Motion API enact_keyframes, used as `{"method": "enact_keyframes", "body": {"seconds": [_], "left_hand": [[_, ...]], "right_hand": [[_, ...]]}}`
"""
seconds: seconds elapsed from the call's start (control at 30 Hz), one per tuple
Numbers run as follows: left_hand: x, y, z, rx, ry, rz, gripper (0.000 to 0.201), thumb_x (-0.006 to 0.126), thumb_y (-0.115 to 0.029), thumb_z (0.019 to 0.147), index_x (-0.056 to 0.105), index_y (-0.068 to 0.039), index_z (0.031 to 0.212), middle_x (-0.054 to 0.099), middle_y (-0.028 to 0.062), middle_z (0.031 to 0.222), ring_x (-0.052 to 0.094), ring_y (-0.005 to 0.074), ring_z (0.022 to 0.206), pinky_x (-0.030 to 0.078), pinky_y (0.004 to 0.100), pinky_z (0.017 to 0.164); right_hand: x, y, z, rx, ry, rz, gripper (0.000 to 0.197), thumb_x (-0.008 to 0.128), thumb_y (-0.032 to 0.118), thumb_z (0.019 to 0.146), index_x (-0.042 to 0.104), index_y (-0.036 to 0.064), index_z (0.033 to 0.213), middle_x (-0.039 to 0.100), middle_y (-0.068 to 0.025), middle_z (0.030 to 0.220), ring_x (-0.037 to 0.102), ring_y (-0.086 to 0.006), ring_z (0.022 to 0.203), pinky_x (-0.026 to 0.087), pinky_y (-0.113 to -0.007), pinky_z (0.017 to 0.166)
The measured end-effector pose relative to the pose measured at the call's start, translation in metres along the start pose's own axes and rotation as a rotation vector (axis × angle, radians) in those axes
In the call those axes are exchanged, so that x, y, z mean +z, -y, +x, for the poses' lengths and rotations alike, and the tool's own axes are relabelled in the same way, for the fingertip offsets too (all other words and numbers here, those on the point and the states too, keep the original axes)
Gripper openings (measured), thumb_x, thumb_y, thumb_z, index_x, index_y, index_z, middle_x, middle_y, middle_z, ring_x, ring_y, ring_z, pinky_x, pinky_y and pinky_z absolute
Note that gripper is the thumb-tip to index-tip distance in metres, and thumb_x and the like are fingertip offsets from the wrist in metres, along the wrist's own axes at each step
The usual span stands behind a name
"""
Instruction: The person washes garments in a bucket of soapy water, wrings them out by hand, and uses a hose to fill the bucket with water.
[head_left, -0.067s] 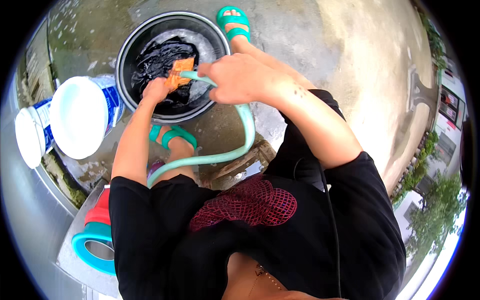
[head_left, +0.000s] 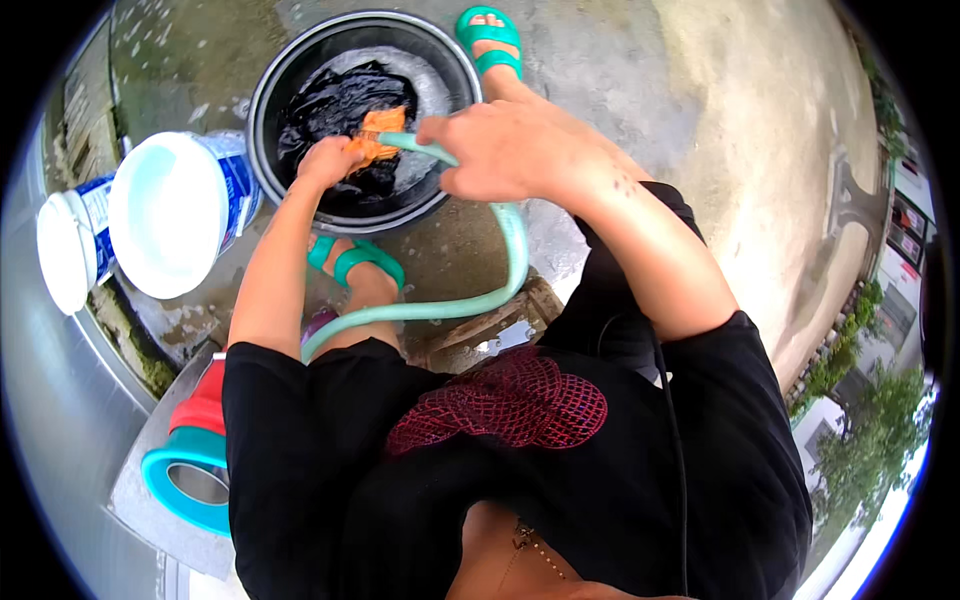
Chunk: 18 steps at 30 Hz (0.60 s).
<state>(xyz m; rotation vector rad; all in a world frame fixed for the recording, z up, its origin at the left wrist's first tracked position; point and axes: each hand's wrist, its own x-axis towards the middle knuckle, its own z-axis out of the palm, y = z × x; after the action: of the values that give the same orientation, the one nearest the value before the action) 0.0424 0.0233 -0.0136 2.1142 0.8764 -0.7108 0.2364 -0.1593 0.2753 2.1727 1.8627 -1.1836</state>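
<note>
My left hand (head_left: pixel 328 163) is closed on an orange cloth (head_left: pixel 384 124), held over a round black basin (head_left: pixel 262 140). Dark cloth (head_left: pixel 335 100) lies bunched in the basin, with some water around it. My right hand (head_left: pixel 492 150) grips a pale green hose (head_left: pixel 515 245) near its end. The hose's mouth points left and is right at the orange cloth. From my right hand the hose loops down and runs left across my leg. Whether water is flowing from it, I cannot tell.
Two white and blue buckets (head_left: pixel 165 215) stand left of the basin. A red basin (head_left: pixel 200 400) and a teal one (head_left: pixel 165 465) sit at lower left. My feet in green sandals (head_left: pixel 490 40) flank the black basin on wet concrete (head_left: pixel 600 70). Wood (head_left: pixel 500 330) lies below the hose.
The view has shifted slightly, so the basin and both hands appear a little further right and up. The orange cloth has changed shape slightly. Both grips stay the same.
</note>
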Motion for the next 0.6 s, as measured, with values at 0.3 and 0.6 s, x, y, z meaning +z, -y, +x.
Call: {"method": "enact_keyframes", "body": {"seconds": [0.3,0.6], "left_hand": [[-0.034,0.012,-0.030,0.196,0.040,-1.716,0.038,0.062,-0.038,0.099,0.062,-0.008,0.123,0.069,0.0077,0.117,0.068,0.0210,0.106,0.055,0.0424,0.092],[0.023,0.008,-0.015,-0.133,-0.241,0.080,0.082,0.073,-0.049,0.084,0.040,-0.010,0.148,0.061,0.0246,0.127,0.064,0.0384,0.114,0.053,0.0436,0.095]], "right_hand": [[0.008,0.010,0.006,-0.071,-0.071,-0.002,0.048,0.061,0.018,0.079,0.062,0.0047,0.125,0.071,-0.0251,0.090,0.069,-0.0400,0.093,0.052,-0.048,0.085],[0.013,0.011,0.008,-0.091,-0.123,0.014,0.046,0.063,0.017,0.080,0.062,0.0064,0.124,0.070,-0.0236,0.085,0.069,-0.0404,0.088,0.052,-0.049,0.084]]}}
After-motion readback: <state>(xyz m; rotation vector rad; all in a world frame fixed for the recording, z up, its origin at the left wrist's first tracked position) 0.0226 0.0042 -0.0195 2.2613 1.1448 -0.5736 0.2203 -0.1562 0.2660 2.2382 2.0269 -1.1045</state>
